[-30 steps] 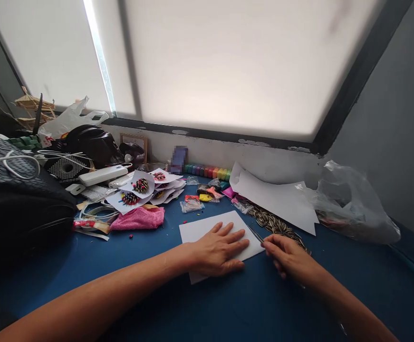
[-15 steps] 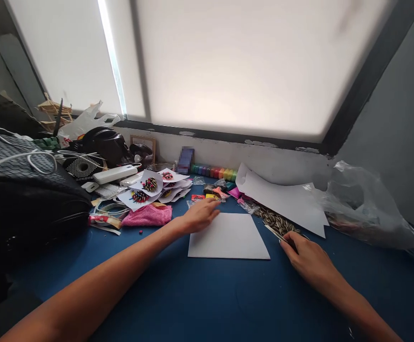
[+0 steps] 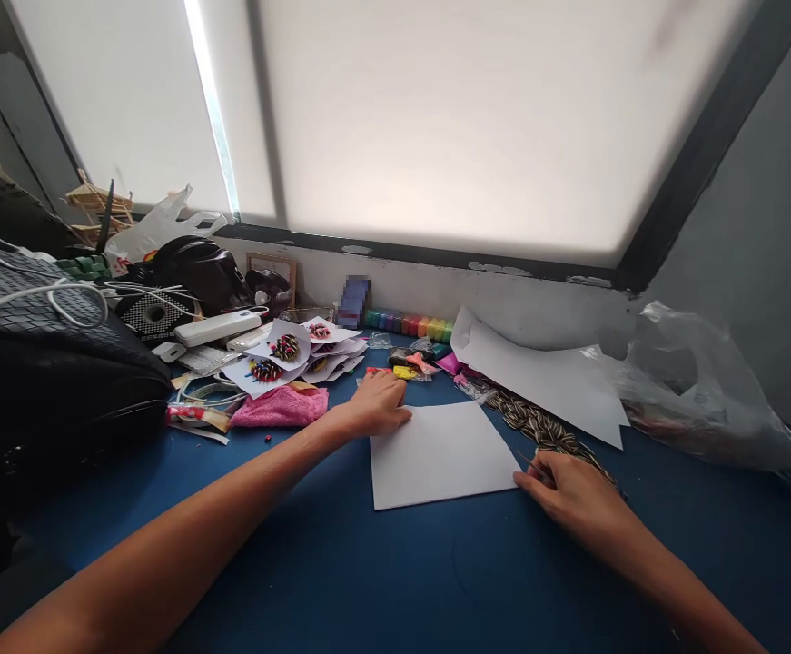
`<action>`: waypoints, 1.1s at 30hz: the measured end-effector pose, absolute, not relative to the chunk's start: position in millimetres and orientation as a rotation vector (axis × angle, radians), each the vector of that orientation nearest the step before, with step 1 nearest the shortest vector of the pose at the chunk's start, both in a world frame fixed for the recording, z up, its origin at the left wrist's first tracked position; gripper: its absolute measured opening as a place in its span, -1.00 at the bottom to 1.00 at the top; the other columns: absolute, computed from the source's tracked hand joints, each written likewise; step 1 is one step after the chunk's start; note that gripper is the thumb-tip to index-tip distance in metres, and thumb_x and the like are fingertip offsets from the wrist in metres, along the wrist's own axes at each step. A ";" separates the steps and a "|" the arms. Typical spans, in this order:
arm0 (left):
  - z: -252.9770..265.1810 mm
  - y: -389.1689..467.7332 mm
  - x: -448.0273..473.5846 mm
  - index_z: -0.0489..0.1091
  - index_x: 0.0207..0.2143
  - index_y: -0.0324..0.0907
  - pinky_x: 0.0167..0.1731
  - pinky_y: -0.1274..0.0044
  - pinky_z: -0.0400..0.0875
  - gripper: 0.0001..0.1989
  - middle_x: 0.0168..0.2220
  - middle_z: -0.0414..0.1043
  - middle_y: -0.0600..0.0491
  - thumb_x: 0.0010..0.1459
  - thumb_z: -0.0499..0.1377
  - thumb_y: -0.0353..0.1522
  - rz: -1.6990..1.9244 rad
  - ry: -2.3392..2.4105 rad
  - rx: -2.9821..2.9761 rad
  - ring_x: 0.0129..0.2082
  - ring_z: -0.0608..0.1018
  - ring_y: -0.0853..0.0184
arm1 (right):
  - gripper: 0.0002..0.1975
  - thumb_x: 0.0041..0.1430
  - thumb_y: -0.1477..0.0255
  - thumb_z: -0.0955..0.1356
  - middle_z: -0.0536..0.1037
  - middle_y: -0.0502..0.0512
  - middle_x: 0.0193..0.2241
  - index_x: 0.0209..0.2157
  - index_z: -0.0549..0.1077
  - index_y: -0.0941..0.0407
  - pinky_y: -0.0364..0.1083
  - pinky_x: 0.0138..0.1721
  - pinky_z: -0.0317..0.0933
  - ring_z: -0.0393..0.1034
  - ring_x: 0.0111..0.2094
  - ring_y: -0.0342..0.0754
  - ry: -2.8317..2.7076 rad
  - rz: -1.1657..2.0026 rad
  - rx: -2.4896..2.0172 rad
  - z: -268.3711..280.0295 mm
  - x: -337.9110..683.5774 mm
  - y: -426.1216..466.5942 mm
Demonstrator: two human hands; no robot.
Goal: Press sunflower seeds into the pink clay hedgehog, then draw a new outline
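White, blank rectangular paper (image 3: 446, 463) lies flat on the smooth blue worktop (image 3: 368, 581), in front of the person and between the two hands. Left forearm (image 3: 232, 518) reaches in at a long diagonal from lower left; left hand (image 3: 380, 404) is palm down at the paper's far left corner, knuckles raised, fingers bent, thumb extended along the far edge. Left grip: partly curled; cannot tell whether it has hold of the corner or only rests there. Right forearm (image 3: 674, 572) slants in from lower right; right hand (image 3: 565, 486) is at the near right corner, thumb tip at the corner, contact uncertain. Right grip: closed down between thumb and fingers on a slender, dark, pointed tool (image 3: 529, 461); most of the tool is hidden by the hand. Paper appearance: matte, unmarked, near edge straight with slight visible thickness; single sheet or stack cannot be determined. Materials: glossy black-and-white striped seeds (image 3: 535, 418) in a loose elongated heap beside the right hand; behind them, large curled white sheets (image 3: 538, 368), smooth, one end lifted against the wall; crumpled, translucent plastic bag (image 3: 715, 391) to their right. Near the left hand, on its far side, a small yellow packet (image 3: 405, 372). Further left, a fuzzy pink cloth (image 3: 279, 407), bunched, and overlapping white paper pieces (image 3: 284, 347) bearing spiky, multicoloured rounded clusters.
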State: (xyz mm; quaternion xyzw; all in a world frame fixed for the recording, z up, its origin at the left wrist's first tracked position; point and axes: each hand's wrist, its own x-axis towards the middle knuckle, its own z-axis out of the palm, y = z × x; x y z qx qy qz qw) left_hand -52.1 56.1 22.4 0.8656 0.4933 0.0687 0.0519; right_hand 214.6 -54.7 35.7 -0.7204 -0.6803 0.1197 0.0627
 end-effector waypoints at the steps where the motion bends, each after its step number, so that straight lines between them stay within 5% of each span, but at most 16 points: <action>1: 23.8 55.5 -51.8 0.32 0.05 -0.22 -0.11 0.28 0.44 -0.68 0.02 0.35 -0.09 0.29 0.14 -0.27 0.216 1.489 2.620 -0.08 0.48 0.21 | -0.72 0.17 0.26 0.23 0.47 0.05 -0.56 -0.58 0.22 0.04 -0.11 -0.46 0.03 0.33 -0.49 -0.02 -2.055 0.372 -2.176 35.5 215.3 -54.4; 10: 24.6 58.1 -50.9 0.33 0.03 -0.22 -0.13 0.30 0.45 -0.68 0.01 0.36 -0.08 0.30 0.14 -0.27 0.343 1.281 2.379 -0.10 0.49 0.23 | -0.72 0.15 0.28 0.23 0.43 0.01 -0.59 -0.60 0.21 0.05 -0.12 -0.48 0.02 0.29 -0.51 -0.05 -2.023 0.436 -2.167 30.3 222.0 -50.6; 17: 28.5 60.5 -58.2 0.37 -0.02 -0.29 -0.43 0.55 0.43 -0.72 -0.37 0.50 0.04 0.24 0.14 -0.35 0.489 1.039 2.138 -0.38 0.56 0.31 | -0.72 0.07 0.25 0.27 0.36 -0.04 -0.67 -0.63 0.24 0.06 -0.15 -0.53 0.04 0.25 -0.58 -0.10 -1.998 0.505 -2.147 36.2 218.0 -50.6; 23: 19.1 69.7 -55.8 0.34 0.01 -0.27 -0.27 0.47 0.47 -0.68 -0.21 0.48 -0.04 0.37 -0.01 -0.26 0.645 1.044 2.108 -0.27 0.56 0.32 | -0.76 0.04 0.36 0.25 0.35 -0.04 -0.66 -0.64 0.15 0.06 -0.15 -0.54 0.00 0.23 -0.58 -0.12 -1.968 0.397 -2.218 43.3 227.0 -49.5; 27: 6.5 79.6 -59.1 0.34 0.03 -0.22 -0.13 0.30 0.45 -0.69 0.00 0.36 -0.07 0.30 0.14 -0.26 0.681 1.179 2.211 -0.10 0.49 0.22 | -0.78 0.00 0.45 0.25 0.34 -0.03 -0.67 -0.66 0.14 0.05 -0.12 -0.52 -0.07 0.21 -0.58 -0.09 -1.956 0.281 -2.309 44.4 234.1 -49.0; 33: 10.9 79.4 -66.0 0.33 0.04 -0.21 -0.12 0.30 0.45 -0.69 0.02 0.36 -0.08 0.30 0.14 -0.27 0.517 1.283 2.395 -0.09 0.49 0.22 | -0.80 0.00 0.47 0.24 0.37 -0.02 -0.64 -0.64 0.15 0.05 -0.12 -0.51 -0.04 0.24 -0.55 -0.07 -1.999 0.259 -2.292 45.1 231.3 -50.4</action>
